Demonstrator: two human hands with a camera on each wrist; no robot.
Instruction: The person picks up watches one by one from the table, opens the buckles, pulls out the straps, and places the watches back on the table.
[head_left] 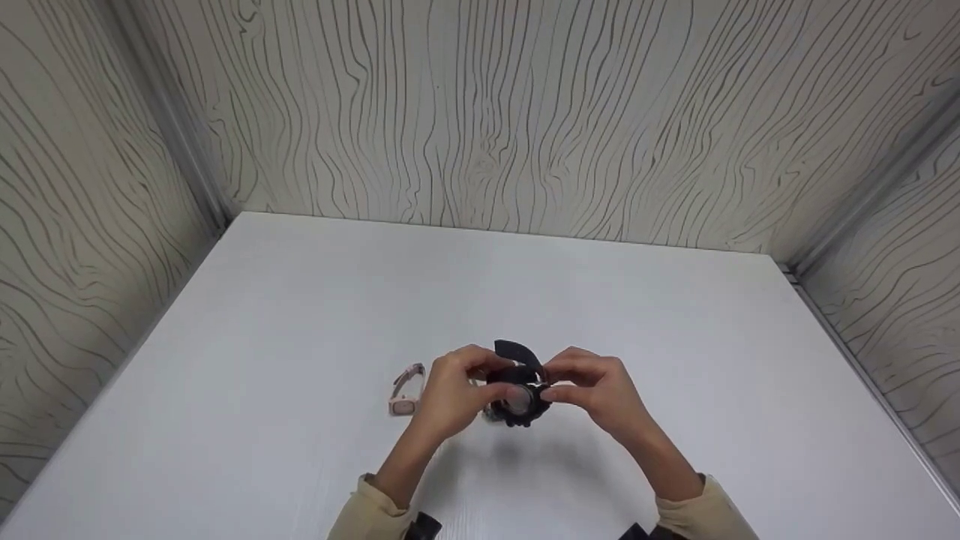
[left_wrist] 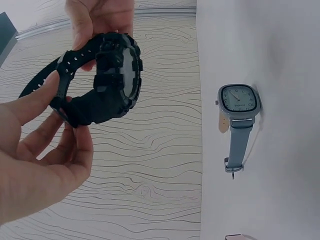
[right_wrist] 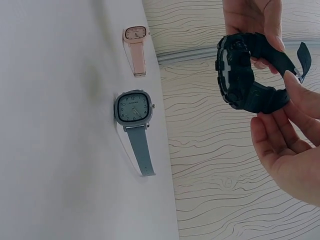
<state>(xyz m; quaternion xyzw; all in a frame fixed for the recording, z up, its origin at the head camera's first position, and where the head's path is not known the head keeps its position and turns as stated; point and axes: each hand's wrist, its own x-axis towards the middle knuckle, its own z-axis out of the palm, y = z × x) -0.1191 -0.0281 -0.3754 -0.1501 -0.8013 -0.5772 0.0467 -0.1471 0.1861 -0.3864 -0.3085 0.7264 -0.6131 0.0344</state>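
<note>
While both hands hold it up off the desk [head_left: 315,300], the black watch [left_wrist: 112,75] sits roughly midway between the desk's left and right edges, well apart from the far edge. Left hand [head_left: 461,394] grips it from the left, thumb by the case; right hand [head_left: 596,382] pinches the strap from the right. Strap is looped, tail [head_left: 514,351] sticking out free. Grey watch [left_wrist: 239,99] is on the desk, mostly hidden behind the black one in the head view, dial visible from both wrists. Pink watch [head_left: 403,406] is on the desk just beside the left hand, toward the left edge. Wood-grain wall [head_left: 480,112] behind the far edge; beige sleeves [head_left: 371,511] on both arms.
</note>
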